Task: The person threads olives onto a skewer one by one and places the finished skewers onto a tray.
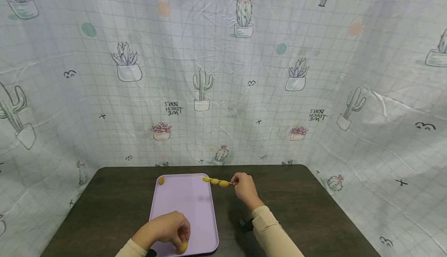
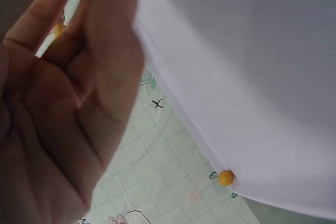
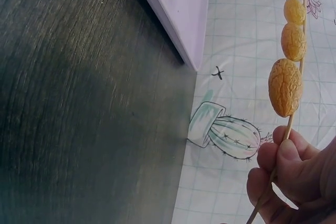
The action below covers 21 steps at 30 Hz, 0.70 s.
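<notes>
Three yellow, wrinkled oval pieces [image 1: 214, 181] [image 3: 285, 87] sit in a row on a thin stick [image 3: 289, 127]. The right hand [image 1: 245, 189] [image 3: 299, 174] pinches the stick near its lower end, beside the largest piece, right of the tray's far corner. At the near end of the lilac tray [image 1: 188, 202], the left hand [image 1: 167, 229] [image 2: 68, 98] has its fingertips on a yellow piece [image 1: 182, 247]. Another yellow piece [image 1: 161, 180] [image 2: 226, 177] lies in the tray's far left corner.
The tray rests on a dark wooden table [image 1: 290, 206] [image 3: 94, 103]. Behind and on both sides hangs a pale curtain [image 1: 223, 75] printed with cacti and grid lines. A dark band [image 1: 246, 225] is around the right wrist.
</notes>
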Each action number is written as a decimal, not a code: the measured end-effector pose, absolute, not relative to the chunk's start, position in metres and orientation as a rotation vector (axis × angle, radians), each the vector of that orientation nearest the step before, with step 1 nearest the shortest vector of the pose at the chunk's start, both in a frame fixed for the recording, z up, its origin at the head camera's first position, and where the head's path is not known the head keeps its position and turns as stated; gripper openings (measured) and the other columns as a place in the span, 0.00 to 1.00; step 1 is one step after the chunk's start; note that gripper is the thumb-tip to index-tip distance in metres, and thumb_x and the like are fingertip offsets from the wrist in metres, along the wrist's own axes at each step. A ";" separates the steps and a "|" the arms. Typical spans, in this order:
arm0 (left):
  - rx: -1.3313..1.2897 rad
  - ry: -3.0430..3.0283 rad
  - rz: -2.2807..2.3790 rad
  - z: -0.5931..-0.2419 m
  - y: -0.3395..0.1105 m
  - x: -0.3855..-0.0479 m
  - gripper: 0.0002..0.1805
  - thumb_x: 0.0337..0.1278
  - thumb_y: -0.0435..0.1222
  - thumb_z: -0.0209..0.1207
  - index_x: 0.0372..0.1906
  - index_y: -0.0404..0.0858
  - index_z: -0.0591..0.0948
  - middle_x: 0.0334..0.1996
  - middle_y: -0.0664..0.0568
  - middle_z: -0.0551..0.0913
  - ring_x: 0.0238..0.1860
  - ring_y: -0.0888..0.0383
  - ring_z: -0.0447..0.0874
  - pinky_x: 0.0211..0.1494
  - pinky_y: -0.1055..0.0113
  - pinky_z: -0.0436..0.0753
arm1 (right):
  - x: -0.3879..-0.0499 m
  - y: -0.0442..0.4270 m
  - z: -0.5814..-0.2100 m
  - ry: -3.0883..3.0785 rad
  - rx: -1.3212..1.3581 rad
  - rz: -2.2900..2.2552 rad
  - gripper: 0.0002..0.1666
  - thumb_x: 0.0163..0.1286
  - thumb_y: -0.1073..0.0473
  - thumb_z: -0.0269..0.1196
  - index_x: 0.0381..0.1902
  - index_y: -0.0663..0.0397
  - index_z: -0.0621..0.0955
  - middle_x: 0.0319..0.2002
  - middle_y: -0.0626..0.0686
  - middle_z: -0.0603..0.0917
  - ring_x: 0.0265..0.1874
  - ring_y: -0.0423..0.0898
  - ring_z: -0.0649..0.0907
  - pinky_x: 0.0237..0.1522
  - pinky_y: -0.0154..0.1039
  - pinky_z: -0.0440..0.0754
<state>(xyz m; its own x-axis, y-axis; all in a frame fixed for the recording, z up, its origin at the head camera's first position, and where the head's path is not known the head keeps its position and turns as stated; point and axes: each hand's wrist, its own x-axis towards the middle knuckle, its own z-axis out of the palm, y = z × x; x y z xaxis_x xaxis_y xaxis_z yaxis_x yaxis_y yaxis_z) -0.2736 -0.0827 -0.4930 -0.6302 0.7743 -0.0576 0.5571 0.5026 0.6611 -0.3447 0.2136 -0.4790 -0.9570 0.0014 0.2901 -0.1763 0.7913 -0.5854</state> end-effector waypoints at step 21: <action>1.142 2.649 0.788 -0.497 -0.085 -0.274 0.20 0.26 0.27 0.82 0.13 0.44 0.78 0.12 0.69 0.73 0.16 0.73 0.66 0.21 0.75 0.71 | -0.346 0.205 -0.479 -2.702 0.169 0.903 0.14 0.62 0.80 0.59 0.31 0.60 0.86 0.29 0.51 0.84 0.31 0.48 0.82 0.34 0.46 0.83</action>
<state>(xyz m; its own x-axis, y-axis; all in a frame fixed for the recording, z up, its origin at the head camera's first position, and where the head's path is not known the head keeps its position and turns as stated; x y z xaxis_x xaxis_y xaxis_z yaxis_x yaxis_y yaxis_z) -0.2736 -0.0848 -0.4973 -0.6985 0.7125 0.0664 0.6330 0.5720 0.5216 -0.3464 0.2055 -0.4793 -0.9520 -0.0204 0.3053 -0.1999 0.7970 -0.5700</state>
